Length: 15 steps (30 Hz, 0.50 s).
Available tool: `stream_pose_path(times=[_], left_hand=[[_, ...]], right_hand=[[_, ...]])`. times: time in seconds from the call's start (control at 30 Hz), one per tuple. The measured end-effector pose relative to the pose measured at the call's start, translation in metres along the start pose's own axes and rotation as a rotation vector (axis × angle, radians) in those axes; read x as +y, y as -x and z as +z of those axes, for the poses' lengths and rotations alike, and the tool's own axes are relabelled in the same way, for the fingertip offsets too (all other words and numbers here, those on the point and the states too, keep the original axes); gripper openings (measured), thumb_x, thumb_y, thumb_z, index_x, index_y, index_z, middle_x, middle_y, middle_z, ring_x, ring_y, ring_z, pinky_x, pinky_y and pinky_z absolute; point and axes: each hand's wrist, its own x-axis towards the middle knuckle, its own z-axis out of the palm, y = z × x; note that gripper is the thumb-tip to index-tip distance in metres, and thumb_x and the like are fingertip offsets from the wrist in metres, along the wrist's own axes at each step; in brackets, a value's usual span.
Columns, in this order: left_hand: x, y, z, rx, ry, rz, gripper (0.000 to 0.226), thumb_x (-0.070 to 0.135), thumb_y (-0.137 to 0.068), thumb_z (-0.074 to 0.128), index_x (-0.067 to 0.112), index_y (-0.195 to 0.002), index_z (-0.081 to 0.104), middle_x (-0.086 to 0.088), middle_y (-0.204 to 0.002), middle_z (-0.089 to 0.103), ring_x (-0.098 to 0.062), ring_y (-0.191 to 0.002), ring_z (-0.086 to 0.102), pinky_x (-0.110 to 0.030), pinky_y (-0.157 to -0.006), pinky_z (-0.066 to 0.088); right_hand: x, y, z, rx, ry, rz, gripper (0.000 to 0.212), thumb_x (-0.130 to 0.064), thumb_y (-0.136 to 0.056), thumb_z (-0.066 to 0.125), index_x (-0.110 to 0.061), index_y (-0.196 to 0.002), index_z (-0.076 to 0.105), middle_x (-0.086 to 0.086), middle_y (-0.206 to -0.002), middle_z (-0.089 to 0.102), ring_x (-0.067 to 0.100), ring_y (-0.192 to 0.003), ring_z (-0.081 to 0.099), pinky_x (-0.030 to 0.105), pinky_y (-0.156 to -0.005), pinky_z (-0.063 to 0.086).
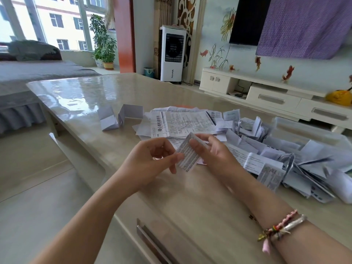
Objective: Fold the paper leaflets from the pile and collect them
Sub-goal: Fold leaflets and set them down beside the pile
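Head view: both hands, left point(152, 159) and right point(211, 155), pinching one folded leaflet point(187, 155) before the table's point(85, 96) loose pile point(257, 145).

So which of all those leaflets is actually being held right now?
The small printed leaflet, pinched between the left hand and right hand above the table. All other leaflets lie on the tabletop.

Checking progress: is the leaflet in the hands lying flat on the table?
No: both the left hand and the right hand hold the folded leaflet up above the table.
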Motion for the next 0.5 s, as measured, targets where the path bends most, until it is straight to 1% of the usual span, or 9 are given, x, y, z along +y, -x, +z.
stream_pose_path(times=[0.1, 0.17, 0.2, 0.23, 0.3, 0.33, 0.4, 0.47, 0.5], left_hand=[[0.0032, 0.0029, -0.0015, -0.060, 0.039, -0.018, 0.024, 0.006, -0.083, 0.070, -0.010, -0.076, 0.053, -0.001, -0.055, 0.062, -0.016, -0.058, 0.058, -0.016, -0.061, 0.042], [0.0033, 0.0033, -0.0032, -0.086, 0.074, -0.039, 0.023, 0.002, -0.083, 0.070, -0.010, -0.076, 0.051, -0.002, -0.057, 0.060, -0.014, -0.049, 0.053, -0.015, -0.055, 0.041], [0.0037, 0.0037, -0.0039, -0.087, 0.086, -0.042, 0.024, 0.001, -0.081, 0.072, -0.007, -0.075, 0.050, -0.005, -0.059, 0.058, -0.013, -0.047, 0.050, -0.015, -0.052, 0.041], [0.0039, 0.0041, -0.0048, -0.083, 0.094, -0.038, 0.026, 0.001, -0.079, 0.075, -0.004, -0.074, 0.050, -0.007, -0.062, 0.057, -0.012, -0.046, 0.048, -0.015, -0.050, 0.041], [0.0046, 0.0036, -0.0060, -0.079, 0.104, -0.035, 0.025, 0.004, -0.075, 0.074, 0.002, -0.077, 0.049, -0.010, -0.065, 0.058, -0.010, -0.048, 0.046, -0.015, -0.046, 0.040], [0.0046, 0.0034, -0.0062, -0.076, 0.110, -0.039, 0.026, 0.001, -0.076, 0.074, 0.004, -0.081, 0.049, -0.007, -0.063, 0.059, -0.008, -0.048, 0.045, -0.014, -0.045, 0.038], [0.0024, 0.0023, -0.0062, -0.059, 0.127, -0.051, 0.025, -0.006, -0.081, 0.069, 0.004, -0.092, 0.048, 0.003, -0.053, 0.051, -0.005, -0.046, 0.041, -0.013, -0.045, 0.035], [-0.0006, 0.0010, -0.0072, -0.022, 0.132, -0.040, 0.027, -0.005, -0.085, 0.064, 0.007, -0.105, 0.051, 0.001, -0.052, 0.038, -0.007, -0.047, 0.037, -0.014, -0.048, 0.033], [-0.0017, 0.0001, -0.0074, 0.000, 0.137, -0.034, 0.030, -0.004, -0.086, 0.063, 0.011, -0.110, 0.052, -0.002, -0.054, 0.035, -0.008, -0.048, 0.036, -0.015, -0.050, 0.034]], right_hand=[[-0.0030, 0.0019, -0.0028, -0.012, -0.138, 0.006, 0.049, -0.048, -0.074, 0.065, -0.020, -0.114, 0.063, -0.005, -0.096, 0.072, 0.003, -0.086, 0.067, 0.013, -0.069, 0.046], [-0.0039, 0.0023, -0.0036, -0.012, -0.153, -0.010, 0.043, -0.042, -0.075, 0.066, -0.019, -0.111, 0.065, -0.006, -0.097, 0.070, 0.001, -0.086, 0.064, 0.012, -0.068, 0.046], [-0.0036, 0.0021, -0.0035, -0.014, -0.135, -0.019, 0.042, -0.042, -0.075, 0.066, -0.020, -0.111, 0.065, -0.006, -0.101, 0.069, 0.001, -0.089, 0.064, 0.014, -0.070, 0.047], [-0.0036, 0.0024, -0.0028, -0.019, -0.122, -0.020, 0.043, -0.043, -0.074, 0.066, -0.021, -0.111, 0.064, -0.005, -0.105, 0.069, 0.004, -0.095, 0.064, 0.018, -0.076, 0.050], [-0.0030, 0.0023, -0.0024, -0.040, -0.130, -0.008, 0.045, -0.042, -0.074, 0.068, -0.020, -0.113, 0.063, 0.001, -0.109, 0.069, 0.013, -0.104, 0.065, 0.033, -0.092, 0.052], [-0.0035, 0.0027, -0.0023, -0.052, -0.145, -0.001, 0.043, -0.039, -0.076, 0.068, -0.018, -0.113, 0.063, 0.005, -0.107, 0.070, 0.017, -0.102, 0.067, 0.037, -0.094, 0.052], [-0.0072, 0.0048, -0.0029, -0.062, -0.156, -0.030, 0.029, -0.025, -0.086, 0.066, -0.014, -0.112, 0.063, 0.012, -0.093, 0.070, 0.020, -0.090, 0.069, 0.034, -0.087, 0.054], [-0.0104, 0.0057, -0.0036, -0.039, -0.122, -0.092, 0.019, -0.012, -0.091, 0.062, -0.014, -0.110, 0.065, 0.014, -0.078, 0.062, 0.021, -0.078, 0.065, 0.027, -0.079, 0.053], [-0.0112, 0.0059, -0.0039, -0.033, -0.119, -0.118, 0.018, -0.009, -0.092, 0.061, -0.015, -0.108, 0.065, 0.014, -0.075, 0.057, 0.021, -0.076, 0.062, 0.026, -0.078, 0.052]])
